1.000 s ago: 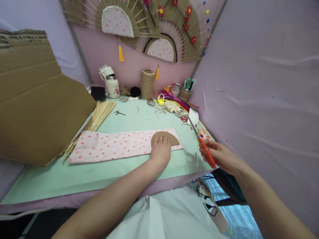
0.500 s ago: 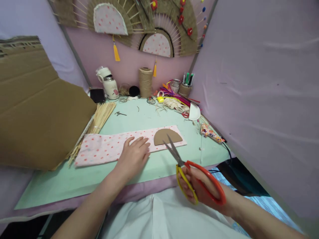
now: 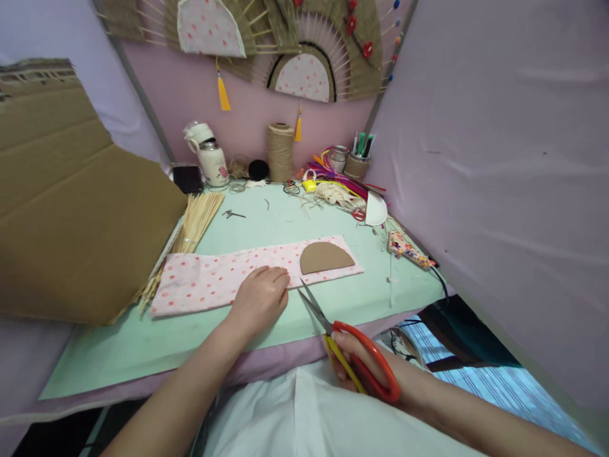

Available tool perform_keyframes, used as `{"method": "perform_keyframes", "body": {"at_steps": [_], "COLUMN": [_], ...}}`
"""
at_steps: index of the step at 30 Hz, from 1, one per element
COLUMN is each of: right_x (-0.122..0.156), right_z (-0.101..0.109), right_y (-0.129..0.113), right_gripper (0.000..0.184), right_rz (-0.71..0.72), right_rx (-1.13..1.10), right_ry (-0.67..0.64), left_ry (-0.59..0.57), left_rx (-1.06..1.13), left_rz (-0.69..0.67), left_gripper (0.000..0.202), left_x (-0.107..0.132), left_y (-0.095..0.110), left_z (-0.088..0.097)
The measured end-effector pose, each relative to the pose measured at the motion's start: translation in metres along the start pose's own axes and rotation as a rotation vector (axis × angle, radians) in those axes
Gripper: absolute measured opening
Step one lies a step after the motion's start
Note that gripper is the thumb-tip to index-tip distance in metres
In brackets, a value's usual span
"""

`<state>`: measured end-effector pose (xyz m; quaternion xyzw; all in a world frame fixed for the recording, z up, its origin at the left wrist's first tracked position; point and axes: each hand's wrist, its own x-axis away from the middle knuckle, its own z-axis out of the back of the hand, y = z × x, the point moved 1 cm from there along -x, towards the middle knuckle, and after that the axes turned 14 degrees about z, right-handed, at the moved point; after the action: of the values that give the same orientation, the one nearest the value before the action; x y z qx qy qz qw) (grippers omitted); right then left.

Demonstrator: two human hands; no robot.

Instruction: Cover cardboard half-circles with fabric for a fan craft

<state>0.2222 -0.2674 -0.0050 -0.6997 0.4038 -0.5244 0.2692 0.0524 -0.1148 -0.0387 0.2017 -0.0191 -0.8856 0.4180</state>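
Observation:
A folded strip of pink cloth with red dots [image 3: 209, 276] lies across the table. Over its front edge is my left hand [image 3: 261, 298], its fingers drawn together and curled on the fabric; the thumb is hidden. On the cloth's right end rests a brown cardboard half-disc [image 3: 326, 258]. My right hand [image 3: 349, 362] grips scissors [image 3: 375, 352] with one red and one yellow handle, held over the table's front edge. Their blades are slightly apart and point up-left, close to the cloth's front edge, just right of my left hand.
A large cardboard sheet [image 3: 76, 216] leans at the left beside a bundle of thin sticks [image 3: 202, 219]. Along the back stand a white bottle [image 3: 212, 158] and a twine spool [image 3: 280, 152]. A floral-patterned glue gun [image 3: 406, 249] lies at the right edge. Decorated fans [image 3: 304, 79] hang behind.
The scissors have come down and left toward the cloth's front edge, and their blades have closed a little. My left hand's fingers, spread before, have drawn together on the cloth.

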Motion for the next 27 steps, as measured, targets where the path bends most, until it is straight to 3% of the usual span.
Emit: {"method": "perform_keyframes", "body": {"at_steps": [8, 16, 27], "right_x": [-0.017, -0.038, -0.059], "right_z": [-0.005, -0.005, -0.019], "right_y": [0.011, 0.032, 0.04], "right_gripper": [0.051, 0.057, 0.054], "right_rz": [0.046, 0.101, 0.069], "right_rx": [0.16, 0.188, -0.041], "right_ry": [-0.026, -0.061, 0.067], "left_ry": [0.117, 0.111, 0.125], "left_rx": [0.024, 0.049, 0.091], "left_rz": [-0.017, -0.011, 0.005], "left_gripper": [0.019, 0.022, 0.023], "left_x": [0.004, 0.005, 0.007], "left_y": [-0.004, -0.005, -0.007], "left_z": [-0.009, -0.011, -0.013]}}
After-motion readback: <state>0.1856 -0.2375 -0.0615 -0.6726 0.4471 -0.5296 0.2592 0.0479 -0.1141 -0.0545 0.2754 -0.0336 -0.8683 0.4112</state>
